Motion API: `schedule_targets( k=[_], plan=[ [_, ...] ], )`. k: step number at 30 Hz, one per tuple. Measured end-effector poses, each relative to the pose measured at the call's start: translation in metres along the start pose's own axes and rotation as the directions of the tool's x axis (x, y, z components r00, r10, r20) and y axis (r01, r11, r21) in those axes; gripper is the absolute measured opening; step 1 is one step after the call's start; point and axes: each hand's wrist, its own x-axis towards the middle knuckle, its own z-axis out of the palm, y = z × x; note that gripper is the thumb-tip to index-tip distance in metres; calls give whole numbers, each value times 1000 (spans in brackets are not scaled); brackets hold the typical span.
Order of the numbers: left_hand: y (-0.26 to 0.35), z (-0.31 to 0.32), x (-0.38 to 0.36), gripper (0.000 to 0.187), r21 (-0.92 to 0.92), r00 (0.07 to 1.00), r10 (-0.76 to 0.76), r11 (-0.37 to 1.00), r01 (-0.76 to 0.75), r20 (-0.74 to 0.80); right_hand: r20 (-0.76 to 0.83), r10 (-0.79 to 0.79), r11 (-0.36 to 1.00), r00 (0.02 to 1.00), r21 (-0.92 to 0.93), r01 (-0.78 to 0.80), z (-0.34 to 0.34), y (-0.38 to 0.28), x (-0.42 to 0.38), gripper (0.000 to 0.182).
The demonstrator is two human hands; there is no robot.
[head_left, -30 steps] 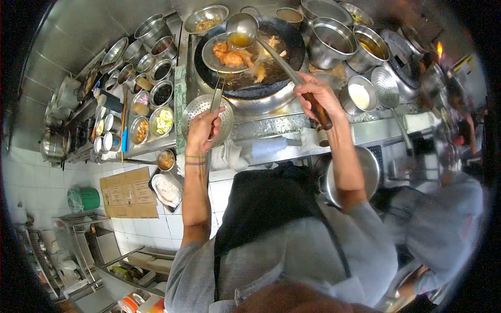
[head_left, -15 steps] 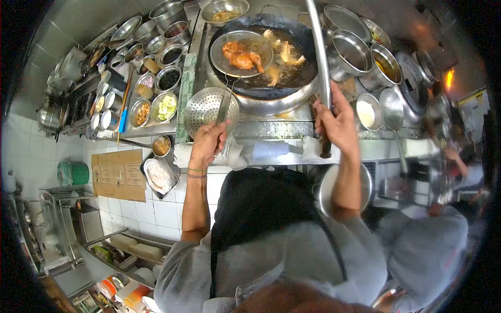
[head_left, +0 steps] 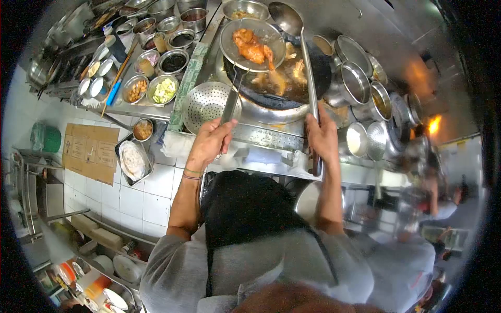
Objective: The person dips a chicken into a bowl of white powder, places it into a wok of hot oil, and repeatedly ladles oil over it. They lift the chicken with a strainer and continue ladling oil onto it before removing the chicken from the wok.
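Observation:
My left hand (head_left: 213, 138) is closed round the handle of a wire-mesh strainer (head_left: 228, 48). In the strainer lies a reddish-brown piece of fried chicken (head_left: 249, 46), held over the left part of a wok (head_left: 318, 99). Dark oil and several paler chicken pieces (head_left: 277, 82) are in the wok. My right hand (head_left: 322, 136) grips the dark end of a long ladle (head_left: 309, 68). The ladle's bowl (head_left: 286, 19) is raised at the far side, to the right of the strainer. Below the strainer's handle rests a perforated metal skimmer (head_left: 203, 107), touched by neither hand.
Bowls of chopped greens (head_left: 165, 90), nuts (head_left: 137, 89) and dark sauce (head_left: 174, 62) stand on the left. Metal pots (head_left: 355, 83) and a perforated ladle (head_left: 376, 140) are on the right. A flame (head_left: 434, 124) burns farther right, near a co-worker's arm (head_left: 433, 194).
The camera's view has turned, tilting the scene. The ladle's bowl, out of frame before, now shows at the top. The chicken piece remains in the strainer, and both hands keep their grips.

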Motion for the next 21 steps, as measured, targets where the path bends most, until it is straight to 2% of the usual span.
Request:
schedule_targets(
  k=[1,3,5,8,10,14,15,19,21],
  plan=[
    [3,-2,2,26,-27,1000,19,999,-18,23,-6,1,1000,1000,-26,-1,2,-6,5,44],
    [7,-5,6,26,-80,996,53,996,-47,71,44,52,997,998,46,-54,5,-26,8,44],
    [1,-7,16,25,-69,994,39,997,-32,105,78,55,994,995,86,-61,8,-30,5,44],
    [-6,-7,23,25,-97,989,31,995,-17,147,86,144,983,986,99,-152,10,-39,-6,45],
    [-11,-10,21,25,-106,985,8,994,10,170,63,140,982,988,122,-147,10,-34,-10,45],
    [-15,-17,18,26,-78,981,2,997,13,192,65,188,955,980,222,-198,-3,-42,-21,45],
    [-14,-21,18,26,-70,982,8,998,6,189,46,156,956,987,245,-163,-5,-44,-24,40],
    [10,-26,22,24,38,973,23,999,-32,232,-35,192,926,981,338,-169,-5,-52,-26,37],
    [25,-30,31,24,94,967,-5,995,-20,254,22,263,886,965,390,-250,0,-37,-19,43]
  ],
)
